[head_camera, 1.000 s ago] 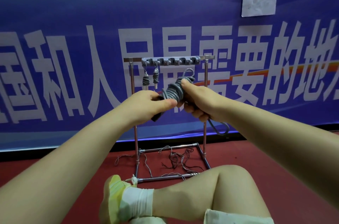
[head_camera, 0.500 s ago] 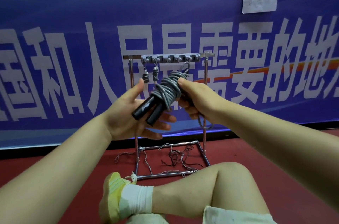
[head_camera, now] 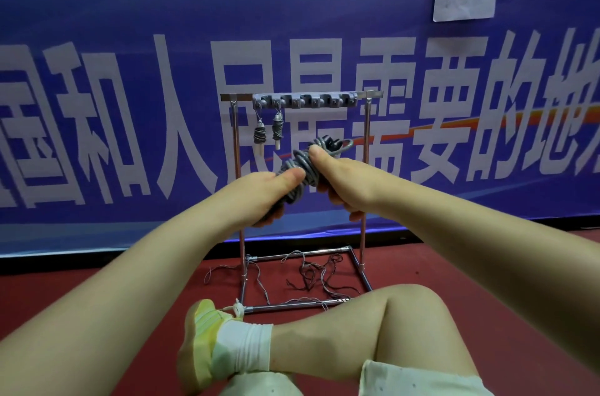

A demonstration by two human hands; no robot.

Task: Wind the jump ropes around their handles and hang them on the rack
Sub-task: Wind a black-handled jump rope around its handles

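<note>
The grey jump rope [head_camera: 303, 165] is held up in front of the rack, its cord coiled thickly around the paired handles so the bundle slants from lower left to upper right. The left hand [head_camera: 268, 191] grips the lower end, thumb laid across the coils, most likely to keep the handles together and stop the windings slipping down. The right hand [head_camera: 344, 178] grips the upper part, thumb pressing on the coils there, which seems meant to pin the last turns. Just beyond that thumb a free loop [head_camera: 344, 146] of cord sticks out, probably left loose to catch on a hook.

Behind the grip stands the metal rack [head_camera: 365, 168], its top bar carrying a grey hook strip [head_camera: 305, 100]. Two wound ropes [head_camera: 268, 135] already hang from its left hooks; the hooks above the held bundle look free. Loose threads [head_camera: 311, 272] lie on the red floor [head_camera: 487, 272] inside the rack's base, below the hands.
</note>
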